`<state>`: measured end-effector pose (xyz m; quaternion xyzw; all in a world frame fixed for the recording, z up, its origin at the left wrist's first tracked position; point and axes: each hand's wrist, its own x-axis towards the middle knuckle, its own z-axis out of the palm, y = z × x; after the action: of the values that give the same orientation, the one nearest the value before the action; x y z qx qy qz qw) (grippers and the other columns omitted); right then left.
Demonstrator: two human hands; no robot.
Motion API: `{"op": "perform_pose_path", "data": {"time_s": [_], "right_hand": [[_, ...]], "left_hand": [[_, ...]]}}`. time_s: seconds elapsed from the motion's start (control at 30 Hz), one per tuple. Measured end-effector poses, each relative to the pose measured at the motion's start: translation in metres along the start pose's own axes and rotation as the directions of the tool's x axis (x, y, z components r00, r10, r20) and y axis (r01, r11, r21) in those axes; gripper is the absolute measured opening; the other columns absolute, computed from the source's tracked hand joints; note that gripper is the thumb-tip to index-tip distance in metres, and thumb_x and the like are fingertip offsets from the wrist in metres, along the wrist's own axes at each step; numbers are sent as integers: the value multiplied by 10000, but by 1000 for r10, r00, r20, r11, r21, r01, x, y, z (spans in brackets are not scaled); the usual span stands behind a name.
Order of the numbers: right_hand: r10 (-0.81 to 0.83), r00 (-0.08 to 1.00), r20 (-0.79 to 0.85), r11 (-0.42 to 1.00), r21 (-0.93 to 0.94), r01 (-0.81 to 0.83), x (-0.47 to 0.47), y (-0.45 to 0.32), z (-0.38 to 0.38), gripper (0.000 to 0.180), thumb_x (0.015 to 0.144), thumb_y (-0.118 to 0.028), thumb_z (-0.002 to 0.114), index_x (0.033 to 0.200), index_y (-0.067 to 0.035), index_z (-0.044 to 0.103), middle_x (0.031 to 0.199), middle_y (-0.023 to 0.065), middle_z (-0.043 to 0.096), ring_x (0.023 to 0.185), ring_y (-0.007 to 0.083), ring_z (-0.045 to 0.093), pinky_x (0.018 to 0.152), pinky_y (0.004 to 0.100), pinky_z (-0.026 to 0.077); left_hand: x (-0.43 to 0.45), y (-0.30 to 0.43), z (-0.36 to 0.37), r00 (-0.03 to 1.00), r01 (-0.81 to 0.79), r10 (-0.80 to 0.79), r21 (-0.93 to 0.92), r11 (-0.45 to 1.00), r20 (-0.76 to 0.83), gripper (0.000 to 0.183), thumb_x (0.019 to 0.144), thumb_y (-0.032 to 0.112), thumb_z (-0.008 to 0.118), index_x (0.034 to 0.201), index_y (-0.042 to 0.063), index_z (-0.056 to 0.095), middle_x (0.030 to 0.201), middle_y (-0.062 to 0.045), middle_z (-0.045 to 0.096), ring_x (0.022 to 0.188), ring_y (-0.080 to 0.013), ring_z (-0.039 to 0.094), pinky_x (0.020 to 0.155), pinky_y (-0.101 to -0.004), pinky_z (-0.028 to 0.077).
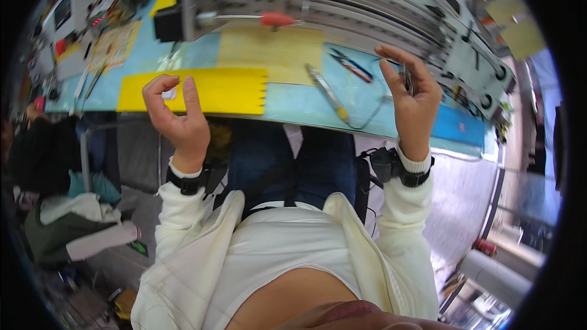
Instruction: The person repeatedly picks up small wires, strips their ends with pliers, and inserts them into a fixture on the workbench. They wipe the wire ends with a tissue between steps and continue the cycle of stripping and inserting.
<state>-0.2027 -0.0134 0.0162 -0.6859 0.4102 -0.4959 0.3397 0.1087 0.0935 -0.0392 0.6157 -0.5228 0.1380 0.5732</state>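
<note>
My left hand point(178, 117) is raised over the left part of a bright yellow sheet point(224, 91) with a notched right edge. Its thumb and forefinger are apart, and a small white patch point(169, 94) on the sheet shows between them. At the right, my right hand point(412, 96) is lifted above the blue mat point(293, 105), its thumb and forefinger spread. A slim metal tool point(407, 80), partly hidden, is tucked in that hand's curled fingers. A pen-like tool with a yellow end point(328, 94) and red-and-black pliers or cutters point(352, 65) lie between the hands.
A metal-framed machine with rails point(367, 18) and red clamps point(277, 19) spans the back of the bench. A pale yellow sheet point(293, 50) lies before it. Tweezers point(95, 80) and papers are at the left. A cable point(378, 112) curls near my right hand. Another person sits far left.
</note>
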Motion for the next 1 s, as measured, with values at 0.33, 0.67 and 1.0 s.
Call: {"op": "perform_pose_path", "data": {"time_s": [0.33, 0.67, 1.0], "right_hand": [[-236, 816, -527, 945, -322, 66, 49, 59, -173, 459, 855, -44, 754, 1282, -48, 587, 994, -19, 735, 645, -2, 441, 547, 156, 321], [-405, 870, -282, 754, -641, 144, 78, 66, -199, 598, 847, -106, 779, 1372, -88, 495, 911, 20, 741, 742, 136, 638, 715, 279, 497], [-258, 928, -267, 930, -328, 164, 42, 37, -167, 562, 822, -107, 811, 1315, -75, 544, 860, 42, 760, 808, 109, 701, 788, 265, 525]], "left_hand": [[56, 198, 196, 763, -65, 460, -655, 752, 453, 191, 861, 120, 697, 1026, 28, 666, 1003, -76, 683, 903, -220, 609, 836, -300, 472], [73, 248, 315, 742, -42, 328, -448, 893, 585, 176, 879, 228, 693, 934, 66, 735, 775, -71, 716, 696, -243, 667, 685, -373, 523], [65, 248, 280, 677, 172, 304, -545, 821, 671, 195, 898, 212, 712, 982, 44, 765, 855, -76, 756, 770, -171, 723, 692, -297, 551]]}}
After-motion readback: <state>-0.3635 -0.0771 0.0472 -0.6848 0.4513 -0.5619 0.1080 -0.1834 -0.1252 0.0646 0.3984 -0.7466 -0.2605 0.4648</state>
